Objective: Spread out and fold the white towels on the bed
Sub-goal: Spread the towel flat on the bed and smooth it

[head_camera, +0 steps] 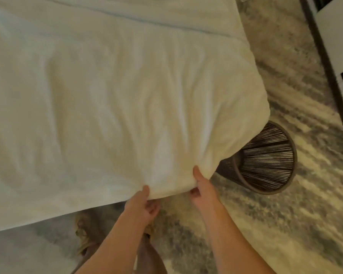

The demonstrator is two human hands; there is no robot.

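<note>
Your left hand (145, 202) pinches the near edge of the white towel (139, 107), thumb on top of the cloth and fingers curled under it, so the grip is closed on the fabric. Your right hand (202, 186) does the same just beside it, thumb pressed on the upper face and fingers tucked beneath the hem, also clamped on the towel. The two hands sit close together along the same edge, near the towel's right-hand corner, with a short stretch of hem between them. The towel lies spread over the bed (18, 204), covering most of the mattress in view, its surface rippled with long soft wrinkles that run away from your hands. Its right side bulges past the edge of the bed and hangs over the rim of a dark wire basket (265, 161) that stands on the floor; part of the basket's opening is hidden behind the cloth. At the far side a pale seam or edge crosses the bedding, but you cannot tell from this view whether it belongs to the towel or to the sheet under it. The floor is a mottled grey and cream carpet (285, 224), and a white piece of furniture (337, 36) with a dark frame stands at the upper right. The picture is somewhat blurred.
</note>
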